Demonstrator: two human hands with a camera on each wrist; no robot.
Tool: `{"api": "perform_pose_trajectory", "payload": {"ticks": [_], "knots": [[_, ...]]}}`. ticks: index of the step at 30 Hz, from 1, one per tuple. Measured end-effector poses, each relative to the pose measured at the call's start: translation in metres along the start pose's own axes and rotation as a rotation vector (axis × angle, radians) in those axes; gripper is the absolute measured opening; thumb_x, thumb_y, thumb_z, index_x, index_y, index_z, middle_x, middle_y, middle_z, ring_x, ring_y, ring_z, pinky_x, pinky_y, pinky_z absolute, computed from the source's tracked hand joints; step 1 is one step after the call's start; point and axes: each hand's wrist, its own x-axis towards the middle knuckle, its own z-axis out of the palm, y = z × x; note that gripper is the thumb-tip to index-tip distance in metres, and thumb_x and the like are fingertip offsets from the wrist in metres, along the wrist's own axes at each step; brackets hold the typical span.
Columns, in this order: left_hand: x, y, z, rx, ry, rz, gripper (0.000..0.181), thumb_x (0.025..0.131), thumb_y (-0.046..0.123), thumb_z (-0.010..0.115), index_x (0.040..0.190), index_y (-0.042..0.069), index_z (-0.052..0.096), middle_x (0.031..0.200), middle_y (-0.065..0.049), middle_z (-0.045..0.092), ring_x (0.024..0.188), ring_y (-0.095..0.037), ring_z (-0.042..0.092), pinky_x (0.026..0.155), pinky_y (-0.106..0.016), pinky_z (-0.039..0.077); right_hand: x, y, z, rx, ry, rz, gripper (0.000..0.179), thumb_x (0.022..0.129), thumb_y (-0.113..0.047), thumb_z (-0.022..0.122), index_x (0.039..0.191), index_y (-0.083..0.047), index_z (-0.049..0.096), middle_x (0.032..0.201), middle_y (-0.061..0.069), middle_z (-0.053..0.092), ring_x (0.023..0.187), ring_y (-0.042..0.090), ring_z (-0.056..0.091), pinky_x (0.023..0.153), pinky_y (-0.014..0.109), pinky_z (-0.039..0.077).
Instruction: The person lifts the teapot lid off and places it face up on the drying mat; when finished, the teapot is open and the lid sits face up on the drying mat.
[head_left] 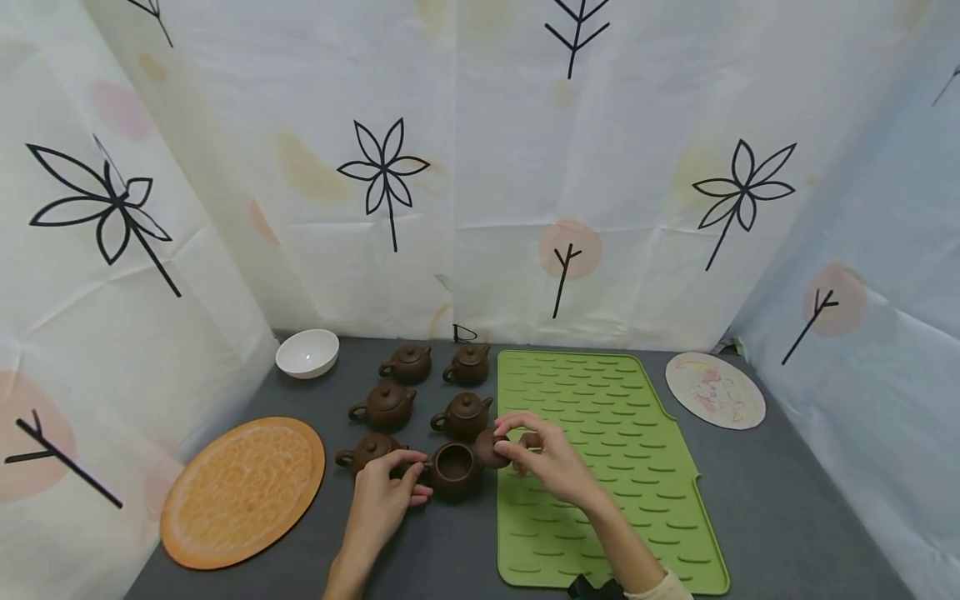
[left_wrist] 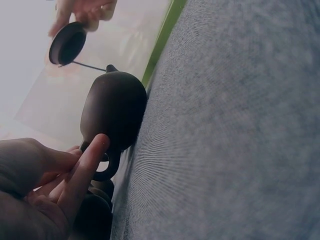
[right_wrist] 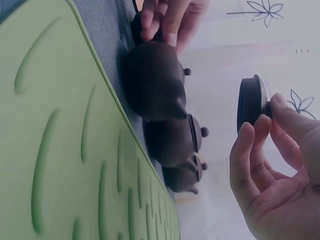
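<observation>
A brown teapot (head_left: 455,490) stands uncovered on the dark table, its round mouth facing up. My left hand (head_left: 384,500) pinches its handle (left_wrist: 113,167) between thumb and fingers. Above and to the right of that pot, my right hand (head_left: 551,461) holds a brown lid (head_left: 489,450) by its small knob. In the right wrist view the lid (right_wrist: 251,104) is tilted on its side, well clear of the pots, with thumb and fingertips at the knob. Just behind my left hand sits a lidded teapot (head_left: 369,452), partly hidden by the fingers.
Several more lidded teapots (head_left: 387,406) stand in two columns behind. A green ridged mat (head_left: 615,500) lies to the right, a round orange mat (head_left: 243,492) to the left. A white bowl (head_left: 307,354) is at back left, a pale oval mat (head_left: 716,392) at back right. Patterned curtains (head_left: 480,275) enclose the table.
</observation>
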Motion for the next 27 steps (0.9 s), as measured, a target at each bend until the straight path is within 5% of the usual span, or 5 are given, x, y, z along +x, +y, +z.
{"api": "perform_pose_trajectory", "payload": {"ticks": [8,16,27], "knots": [[-0.001,0.0,0.0,-0.001,-0.001,0.004,0.015,0.1,-0.004,0.071,0.113,-0.002,0.079,0.108,-0.027,0.08,0.068,-0.023,0.082,0.062,-0.027,0.066,-0.012,-0.003,-0.017,-0.034,0.048,-0.033,0.016,0.109,-0.013,0.066,0.123,-0.006,0.069,0.142,0.025,0.068,0.071,0.039,0.066,0.063,0.045,0.064],[0.0,-0.001,0.0,0.008,0.008,0.012,0.015,0.1,-0.004,0.071,0.112,-0.001,0.08,0.105,-0.025,0.081,0.067,-0.022,0.081,0.061,-0.027,0.066,-0.024,-0.005,-0.033,-0.011,0.044,-0.012,0.02,0.11,-0.012,0.063,0.127,-0.001,0.063,0.143,0.029,0.063,0.079,0.014,0.076,0.072,0.046,0.067],[0.0,-0.001,0.0,0.026,0.007,0.014,0.015,0.1,-0.003,0.071,0.113,0.0,0.08,0.106,-0.024,0.081,0.065,-0.018,0.081,0.06,-0.025,0.065,-0.04,0.003,-0.054,0.074,-0.006,-0.029,0.045,0.112,-0.003,0.056,0.156,0.005,0.048,0.159,0.039,0.044,0.103,0.022,0.082,0.091,0.054,0.065]]}}
